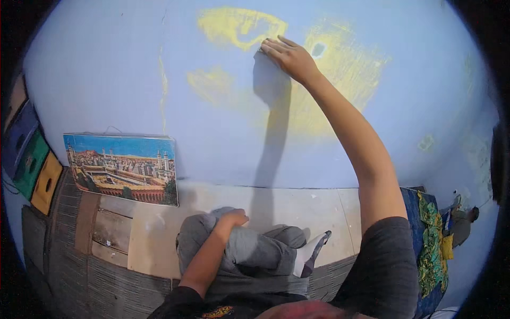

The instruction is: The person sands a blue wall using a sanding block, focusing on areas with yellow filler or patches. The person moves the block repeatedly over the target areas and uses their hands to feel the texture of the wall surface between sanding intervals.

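The pale blue wall fills the upper view, with worn yellow patches on it. My right arm reaches up to it, and my right hand lies against the surface between two of those patches. Its fingers press together over a thin edge of something at their tips, too small to name. Low down, my left hand rests on my bent knee in grey trousers. The fingers there are curled in, and whatever they may hold is hidden.
A cityscape picture leans against the wall at left. Beyond it stand coloured drawers. Pale boards and dark ribbed matting cover the floor. Green and yellow patterned cloth hangs at right, near another person.
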A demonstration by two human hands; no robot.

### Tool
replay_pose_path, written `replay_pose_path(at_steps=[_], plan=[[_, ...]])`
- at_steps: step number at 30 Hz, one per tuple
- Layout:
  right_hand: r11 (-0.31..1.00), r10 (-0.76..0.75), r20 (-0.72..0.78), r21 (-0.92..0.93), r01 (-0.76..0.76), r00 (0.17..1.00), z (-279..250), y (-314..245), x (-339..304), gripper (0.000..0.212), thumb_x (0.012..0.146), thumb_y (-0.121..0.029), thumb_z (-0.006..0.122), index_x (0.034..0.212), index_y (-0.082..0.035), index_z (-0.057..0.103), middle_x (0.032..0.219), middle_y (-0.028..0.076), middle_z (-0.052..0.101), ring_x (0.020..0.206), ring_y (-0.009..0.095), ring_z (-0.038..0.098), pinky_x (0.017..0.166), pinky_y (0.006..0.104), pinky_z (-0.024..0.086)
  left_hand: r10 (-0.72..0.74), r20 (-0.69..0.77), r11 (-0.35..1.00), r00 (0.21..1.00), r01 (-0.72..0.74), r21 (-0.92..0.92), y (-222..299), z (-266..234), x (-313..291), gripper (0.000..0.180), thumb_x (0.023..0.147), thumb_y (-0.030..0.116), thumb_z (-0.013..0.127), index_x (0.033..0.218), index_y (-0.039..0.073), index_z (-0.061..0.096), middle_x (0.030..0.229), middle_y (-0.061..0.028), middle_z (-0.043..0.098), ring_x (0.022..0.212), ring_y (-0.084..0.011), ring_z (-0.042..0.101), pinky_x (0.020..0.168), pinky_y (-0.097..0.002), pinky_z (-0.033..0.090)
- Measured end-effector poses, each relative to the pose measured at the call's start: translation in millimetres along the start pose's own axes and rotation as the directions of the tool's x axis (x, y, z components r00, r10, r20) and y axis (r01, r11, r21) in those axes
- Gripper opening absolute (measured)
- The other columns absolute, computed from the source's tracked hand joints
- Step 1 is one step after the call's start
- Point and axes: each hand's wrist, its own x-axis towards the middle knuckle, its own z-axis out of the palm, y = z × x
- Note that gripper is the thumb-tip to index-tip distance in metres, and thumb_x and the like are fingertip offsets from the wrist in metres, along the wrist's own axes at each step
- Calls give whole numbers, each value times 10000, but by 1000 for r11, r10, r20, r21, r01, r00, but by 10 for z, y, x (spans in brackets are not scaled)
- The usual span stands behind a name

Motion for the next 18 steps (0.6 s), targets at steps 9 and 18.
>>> replay_pose_path(at_steps=[9, 18], plan=[[987, 162, -230, 44, -156, 960, -148, 275, 248, 457, 810, 24, 586, 1229, -157, 619, 1283, 17, 621, 1153, 194, 607, 1068, 389, 445, -9, 39, 1000, 999, 8, 22, 16, 46, 91, 505, 870, 343, 528, 1190, -38, 612, 1231, -254, 604, 1138, -406, 585, 961, -462, 455], [994, 104, -138, 52, -97, 985, 278, -498, 214, 374, 844, -59, 577, 1209, -129, 614, 1265, 68, 631, 1143, 243, 616, 1019, 369, 481, -9, 105, 1000, 994, 7, 22, 32, -12, 54, 596, 904, 468, 513, 1249, -16, 568, 1297, -239, 566, 1212, -416, 525, 1019, -488, 409]])
